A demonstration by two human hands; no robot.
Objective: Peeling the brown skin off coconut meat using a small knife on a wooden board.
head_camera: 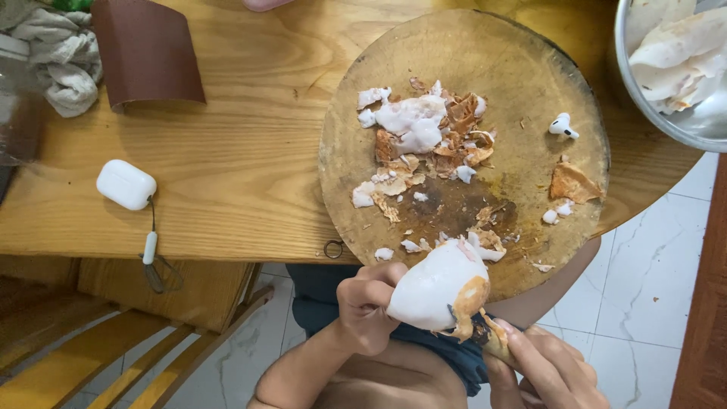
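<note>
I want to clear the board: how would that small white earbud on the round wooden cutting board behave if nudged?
The small white earbud looks light and smooth, so it would likely skid easily. Its rounded head may let it roll toward the round wooden cutting board's edge. Probably stiff, not floppy.

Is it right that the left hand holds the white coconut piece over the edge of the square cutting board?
Not quite: the cutting board is round, not square. The head view shows the left hand holding the white coconut piece over its near edge.
</note>
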